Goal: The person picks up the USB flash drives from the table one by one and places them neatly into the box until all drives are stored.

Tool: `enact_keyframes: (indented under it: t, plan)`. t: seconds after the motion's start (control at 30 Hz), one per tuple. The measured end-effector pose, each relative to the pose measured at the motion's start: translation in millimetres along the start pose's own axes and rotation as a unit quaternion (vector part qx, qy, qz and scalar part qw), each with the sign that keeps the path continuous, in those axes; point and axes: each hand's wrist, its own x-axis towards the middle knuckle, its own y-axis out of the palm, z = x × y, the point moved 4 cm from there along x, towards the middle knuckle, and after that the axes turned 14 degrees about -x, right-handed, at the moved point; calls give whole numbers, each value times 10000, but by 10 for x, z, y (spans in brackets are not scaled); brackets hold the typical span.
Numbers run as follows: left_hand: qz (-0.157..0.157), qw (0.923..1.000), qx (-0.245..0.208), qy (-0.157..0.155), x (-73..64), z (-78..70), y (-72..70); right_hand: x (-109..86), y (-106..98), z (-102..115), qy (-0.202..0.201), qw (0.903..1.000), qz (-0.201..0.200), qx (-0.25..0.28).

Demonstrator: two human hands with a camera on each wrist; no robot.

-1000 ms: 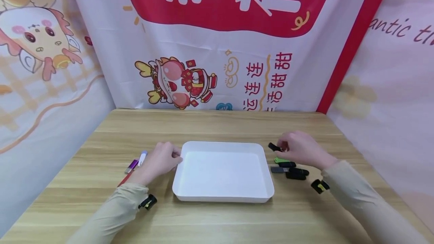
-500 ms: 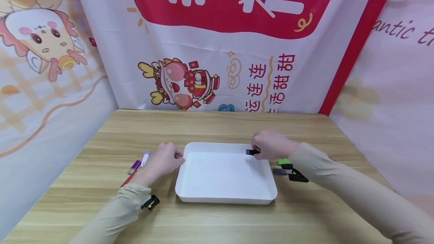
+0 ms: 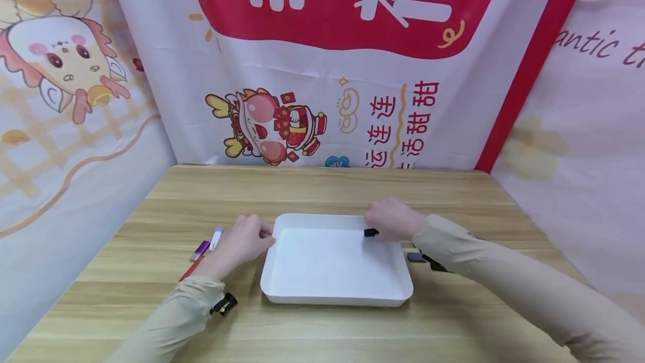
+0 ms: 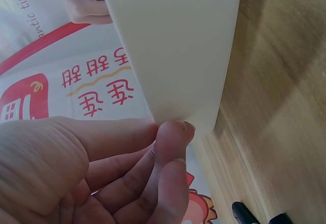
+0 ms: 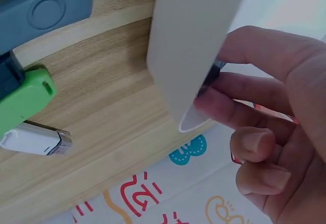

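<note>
A white rectangular tray [image 3: 327, 273] sits mid-table in the head view. My left hand [image 3: 245, 241] pinches its left rim between thumb and index finger; the left wrist view shows this grip on the tray's corner [image 4: 178, 56]. Over the tray's far right part, my right hand [image 3: 394, 219] holds a black USB flash drive [image 3: 370, 233], one end sticking out to the left. From the right wrist, only a dark piece of that flash drive [image 5: 211, 76] shows between the fingers, the rest hidden by the tray wall.
Right of the tray lie a grey USB stick [image 3: 416, 257], a green one [image 5: 30, 99] and a white one [image 5: 38, 138], partly under my right sleeve in the head view. To the left are a purple stick [image 3: 200, 249], a white-lilac one [image 3: 215, 238] and something red [image 3: 191, 269].
My right hand has carried the black flash drive left from the group beside the tray to above the tray, and sunk slightly lower. The left hand keeps its hold on the rim.
</note>
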Motion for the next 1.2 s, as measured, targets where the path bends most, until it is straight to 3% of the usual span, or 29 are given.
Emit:
enact_keyframes:
  t: [0.27,0.53,0.8,1.2]
  plan:
    - [11,9999,13,105,2,-12,1,-2,67,25,126,9994,60,-305]
    - [35,9999,-22,109,-3,-21,-2,-5,51,64,110,9977,-300,-603]
    - [42,9999,-31,133,-7,-25,-6,11,56,76,178,9972,-134,-718]
    - [43,10000,47,31,-10,-1,-5,-9,95,100,116,9946,-277,-990]
